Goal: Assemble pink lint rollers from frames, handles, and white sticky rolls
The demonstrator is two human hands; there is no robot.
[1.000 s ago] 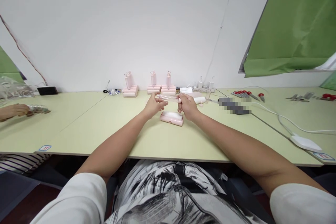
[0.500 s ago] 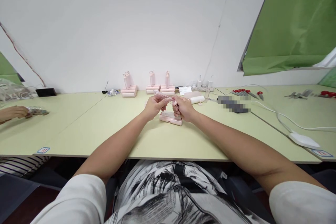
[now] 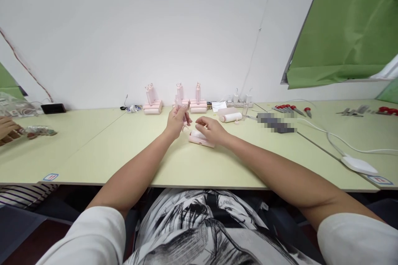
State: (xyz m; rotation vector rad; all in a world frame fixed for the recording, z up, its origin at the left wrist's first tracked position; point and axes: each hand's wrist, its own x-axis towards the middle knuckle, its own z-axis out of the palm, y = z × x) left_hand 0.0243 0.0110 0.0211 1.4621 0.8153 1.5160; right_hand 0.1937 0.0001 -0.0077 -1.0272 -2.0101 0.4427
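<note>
My left hand (image 3: 176,122) is closed around a clear pinkish tube (image 3: 184,120), held upright with a small loop at its lower end. Its exact kind is hard to make out. My right hand (image 3: 212,130) has curved, parted fingers and hovers above a pink open case (image 3: 201,143) on the table. Inside that case lies something white (image 3: 198,134), partly covered by the right hand; whether the fingers touch it I cannot tell.
Pink cases with upright tubes (image 3: 153,107) line the wall. A white roll (image 3: 232,117), a clear cup (image 3: 245,110) and red-handled tools (image 3: 292,109) are to the right. A white cable (image 3: 342,145) crosses the table. Another person's hand (image 3: 8,129) is at far left.
My hands have come apart. The left has turned the tube from slanted to upright, loop down. My right hand has let go of it and opened over the pink case.
</note>
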